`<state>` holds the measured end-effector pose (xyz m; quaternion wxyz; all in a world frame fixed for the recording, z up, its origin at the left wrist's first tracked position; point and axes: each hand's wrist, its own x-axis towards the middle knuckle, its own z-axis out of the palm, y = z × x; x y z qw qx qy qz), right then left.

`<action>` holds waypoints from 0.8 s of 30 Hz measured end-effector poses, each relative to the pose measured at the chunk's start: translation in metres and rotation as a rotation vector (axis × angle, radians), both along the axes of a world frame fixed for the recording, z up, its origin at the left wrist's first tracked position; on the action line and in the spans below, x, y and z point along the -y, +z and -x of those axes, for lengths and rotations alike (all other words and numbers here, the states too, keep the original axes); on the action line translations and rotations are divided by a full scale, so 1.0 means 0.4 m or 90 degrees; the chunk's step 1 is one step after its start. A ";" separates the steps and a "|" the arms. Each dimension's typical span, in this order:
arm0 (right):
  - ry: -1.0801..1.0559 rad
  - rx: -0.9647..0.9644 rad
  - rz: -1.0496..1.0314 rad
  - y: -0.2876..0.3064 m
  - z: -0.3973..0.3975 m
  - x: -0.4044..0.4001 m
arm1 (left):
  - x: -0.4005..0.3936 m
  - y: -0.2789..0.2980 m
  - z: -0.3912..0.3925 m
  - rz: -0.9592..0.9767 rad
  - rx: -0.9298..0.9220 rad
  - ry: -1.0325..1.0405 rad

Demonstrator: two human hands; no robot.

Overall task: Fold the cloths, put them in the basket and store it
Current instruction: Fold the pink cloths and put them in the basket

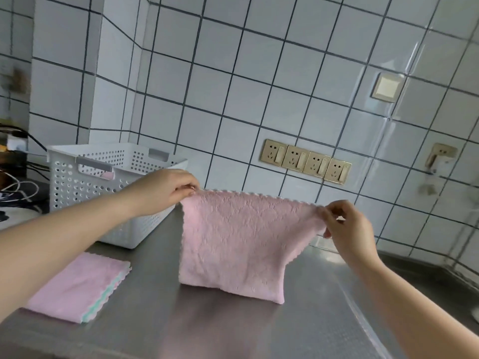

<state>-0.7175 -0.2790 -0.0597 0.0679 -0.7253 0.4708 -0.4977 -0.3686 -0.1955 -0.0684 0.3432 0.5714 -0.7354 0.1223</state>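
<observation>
you're midway, by the look of it: one folded stack [77, 288] lies flat on the near left of the steel counter [233, 327], something pink shows through the basket [103, 182] handle at far left, and storing is still ahead. your left hand [166, 190] and right hand [347, 229] each pinch a top corner of the pink cloth [241, 244], held up at centre, its lower fold touching the counter. it's a plush, embossed cloth with scalloped edges; the basket is white perforated plastic.

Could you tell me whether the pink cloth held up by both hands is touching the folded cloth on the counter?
Apart. The head view shows bare counter between the held cloth and folded cloth.
</observation>
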 end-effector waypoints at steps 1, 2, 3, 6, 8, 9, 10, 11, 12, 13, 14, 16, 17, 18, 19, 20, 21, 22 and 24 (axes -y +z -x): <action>0.000 0.014 0.005 0.010 0.003 0.000 | -0.001 0.011 0.005 0.000 -0.027 -0.004; 0.001 0.026 0.004 0.016 0.004 0.004 | -0.002 0.019 0.010 0.000 -0.073 -0.002; 0.001 0.031 -0.001 0.020 0.004 0.009 | 0.002 0.024 0.016 -0.006 -0.136 -0.003; 0.019 0.056 -0.075 0.017 -0.004 0.050 | 0.041 0.025 0.034 -0.071 -0.340 -0.046; 0.055 0.108 -0.165 0.003 -0.015 0.089 | 0.073 0.022 0.041 -0.131 -0.416 -0.044; 0.064 0.127 -0.198 -0.003 -0.019 0.111 | 0.089 0.022 0.041 -0.147 -0.425 -0.029; 0.062 0.124 -0.213 -0.009 -0.023 0.137 | 0.108 0.023 0.042 -0.147 -0.418 -0.011; 0.052 0.104 -0.213 -0.010 -0.029 0.156 | 0.124 0.026 0.040 -0.129 -0.394 0.010; 0.035 0.076 -0.200 -0.007 -0.034 0.171 | 0.139 0.032 0.038 -0.096 -0.359 0.033; 0.016 0.052 -0.181 -0.001 -0.038 0.185 | 0.155 0.040 0.037 -0.053 -0.322 0.057; 0.003 0.040 -0.157 0.008 -0.041 0.200 | 0.170 0.051 0.035 -0.006 -0.290 0.075; -0.009 0.033 -0.108 0.028 -0.040 0.210 | 0.190 0.069 0.038 0.071 -0.275 0.079; -0.010 0.037 -0.090 0.033 -0.035 0.211 | 0.198 0.074 0.044 0.094 -0.297 0.069; -0.004 0.046 -0.076 0.034 -0.029 0.208 | 0.201 0.076 0.052 0.106 -0.332 0.053; 0.006 0.056 -0.069 0.030 -0.024 0.201 | 0.203 0.073 0.060 0.108 -0.368 0.036; 0.013 0.058 -0.065 0.018 -0.020 0.192 | 0.199 0.063 0.069 0.108 -0.398 0.020; 0.013 0.052 -0.065 0.005 -0.012 0.182 | 0.195 0.050 0.075 0.105 -0.424 0.004; 0.009 0.041 -0.066 -0.011 -0.005 0.173 | 0.189 0.035 0.080 0.097 -0.443 -0.009; 0.006 0.003 -0.078 -0.050 0.017 0.155 | 0.165 -0.010 0.086 0.063 -0.443 -0.025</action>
